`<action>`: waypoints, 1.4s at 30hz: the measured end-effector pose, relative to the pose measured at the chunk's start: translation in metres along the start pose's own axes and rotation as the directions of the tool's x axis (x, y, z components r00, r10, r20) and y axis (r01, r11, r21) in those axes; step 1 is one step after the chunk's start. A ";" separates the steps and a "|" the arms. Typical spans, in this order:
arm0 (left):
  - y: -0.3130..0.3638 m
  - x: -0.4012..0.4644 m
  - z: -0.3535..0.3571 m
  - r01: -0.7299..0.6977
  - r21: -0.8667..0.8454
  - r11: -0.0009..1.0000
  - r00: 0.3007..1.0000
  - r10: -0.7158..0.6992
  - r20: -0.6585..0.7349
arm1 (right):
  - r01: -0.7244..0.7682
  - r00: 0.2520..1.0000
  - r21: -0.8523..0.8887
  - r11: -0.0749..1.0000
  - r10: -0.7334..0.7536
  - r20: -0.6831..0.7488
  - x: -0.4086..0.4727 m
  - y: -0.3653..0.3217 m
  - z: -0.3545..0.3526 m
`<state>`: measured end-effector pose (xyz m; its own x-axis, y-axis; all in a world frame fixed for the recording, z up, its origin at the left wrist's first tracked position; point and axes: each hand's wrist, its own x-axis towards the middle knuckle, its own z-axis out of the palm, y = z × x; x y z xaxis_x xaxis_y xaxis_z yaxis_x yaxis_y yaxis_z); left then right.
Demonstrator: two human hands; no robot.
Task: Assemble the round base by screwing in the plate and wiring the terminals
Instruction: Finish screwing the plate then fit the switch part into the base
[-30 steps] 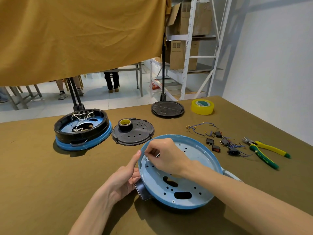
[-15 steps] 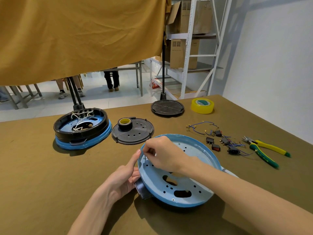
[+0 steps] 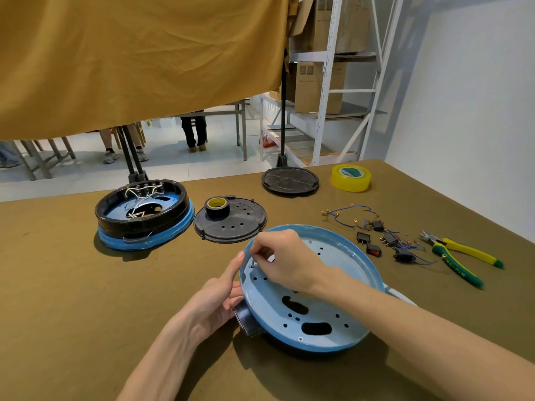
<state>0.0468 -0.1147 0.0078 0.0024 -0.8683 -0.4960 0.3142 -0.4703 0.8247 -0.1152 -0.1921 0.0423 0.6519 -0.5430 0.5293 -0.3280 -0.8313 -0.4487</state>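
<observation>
A round light-blue plate (image 3: 341, 290) with several holes lies tilted on a black ring part (image 3: 246, 321) near the table's front. My right hand (image 3: 285, 260) reaches across into the plate and pinches a small screw (image 3: 252, 263) upright at a hole by the left rim. My left hand (image 3: 215, 301) steadies the plate from the left, its index finger lying along the outside of the rim and its other fingers under the edge.
A wired black-and-blue round base (image 3: 143, 214) stands at the back left. A black perforated disc (image 3: 231, 221) carries a roll of black tape (image 3: 217, 207). Another black disc (image 3: 290, 180), yellow tape (image 3: 351, 177), switches with wires (image 3: 382, 237) and yellow-green pliers (image 3: 460, 259) lie to the right.
My right hand has lifted slightly and stood the screw upright over the hole by the left rim. The plate has tilted a little more. My left hand has stayed at the rim.
</observation>
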 end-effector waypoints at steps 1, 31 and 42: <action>0.000 -0.001 0.000 0.007 -0.011 1.000 1.000 -0.007 0.003 | 0.025 1.000 -0.003 1.000 -0.025 0.014 -0.001 -0.001 0.001; -0.002 -0.011 0.017 -0.272 -0.034 0.962 0.952 0.274 0.138 | 0.131 0.968 0.013 0.991 -0.125 -0.220 -0.023 -0.011 -0.038; -0.004 -0.005 0.017 -0.158 -0.035 0.987 0.982 0.161 0.101 | -0.055 0.985 0.056 0.997 0.063 -0.158 -0.010 -0.003 -0.017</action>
<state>0.0294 -0.1111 0.0114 -0.0433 -0.9441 -0.3267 0.3433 -0.3212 0.8826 -0.1317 -0.1860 0.0509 0.5138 -0.6061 0.6072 -0.3242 -0.7924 -0.5167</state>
